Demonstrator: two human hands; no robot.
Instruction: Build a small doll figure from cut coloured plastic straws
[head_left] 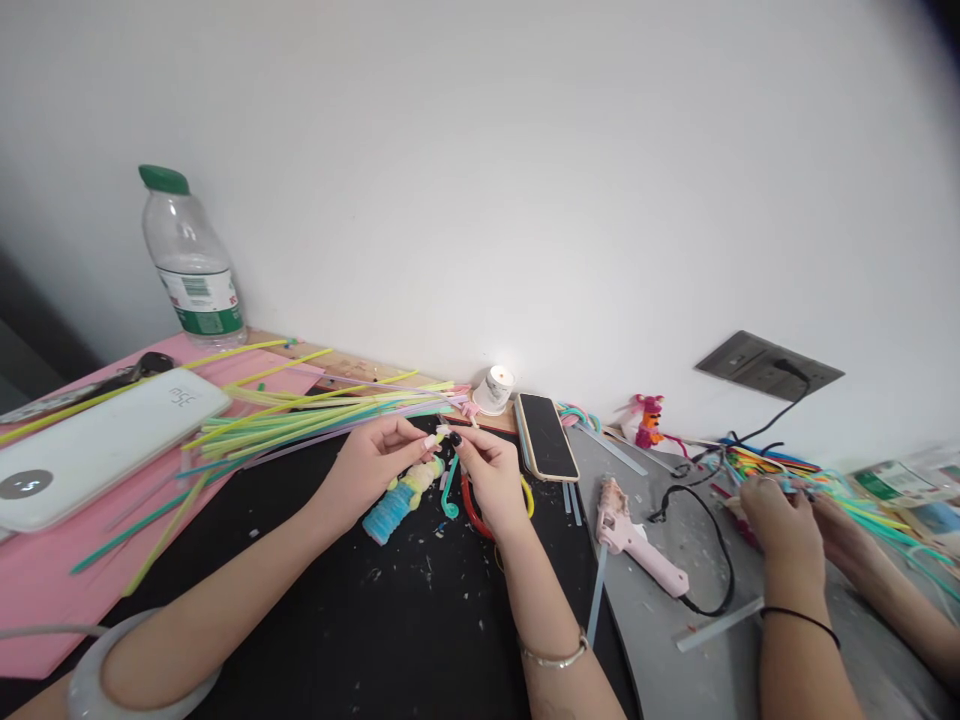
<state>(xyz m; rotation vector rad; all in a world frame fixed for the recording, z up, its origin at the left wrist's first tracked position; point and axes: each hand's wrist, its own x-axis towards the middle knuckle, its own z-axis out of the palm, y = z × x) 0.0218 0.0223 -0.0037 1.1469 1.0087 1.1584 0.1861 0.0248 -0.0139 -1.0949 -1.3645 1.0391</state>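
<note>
In the middle of the black mat point(330, 620), my left hand point(375, 460) and my right hand point(489, 465) meet fingertip to fingertip. Both are closed in a pinch around something small and pale, too small to name. Just beneath the fingers is a fuzzy pipe-cleaner figure point(401, 502), blue at its lower end and yellow and whitish toward the top; whether it lies on the mat or is partly held I cannot tell. A teal curled pipe cleaner point(449, 495) is between my hands. Red and yellow loops show partly behind my right hand.
Pipe cleaners point(300, 408), a white power bank point(105, 445) and a bottle point(196, 270) are on the left. Behind my hands stand a paper cup point(495, 390) and a phone point(546, 436). On the right are a pink glue gun point(637, 545), a cable and a co-worker's hands point(780, 520).
</note>
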